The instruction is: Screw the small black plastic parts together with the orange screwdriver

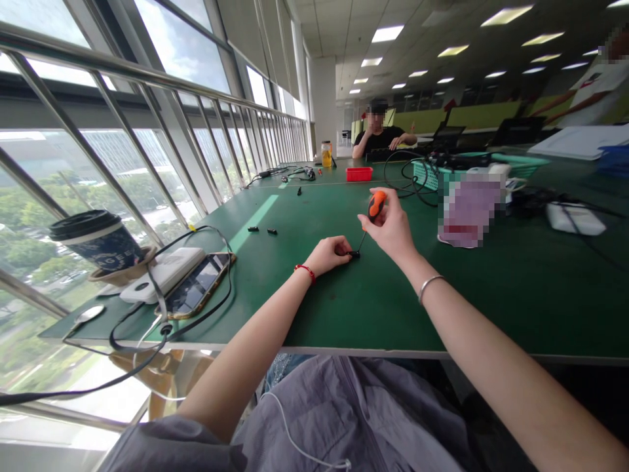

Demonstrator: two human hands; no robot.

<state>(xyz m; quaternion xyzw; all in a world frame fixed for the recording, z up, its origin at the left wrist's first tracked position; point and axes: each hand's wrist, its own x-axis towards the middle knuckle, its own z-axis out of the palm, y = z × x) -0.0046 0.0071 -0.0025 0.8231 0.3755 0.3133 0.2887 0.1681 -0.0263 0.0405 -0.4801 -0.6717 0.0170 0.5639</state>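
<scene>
My right hand (pixel 390 226) is closed around the orange and black handle of a screwdriver (pixel 377 204). Its thin shaft slants down to a small black part (pixel 354 254) on the green table. With pinched fingers, my left hand (pixel 328 255) holds that part against the tabletop. The screwdriver's tip meets or nearly meets the part; the exact contact is too small to make out. Farther left lie two similar small black pieces (pixel 253 229), and another black piece (pixel 299 191) sits beyond them.
On the left are a lidded paper cup (pixel 103 239), a white power bank (pixel 164 274), a phone (pixel 196 285) and looping cables. A red tray (pixel 359 174), a jar (pixel 326 154) and a teal basket (pixel 427 174) stand farther back. One person sits across the table; another stands at right.
</scene>
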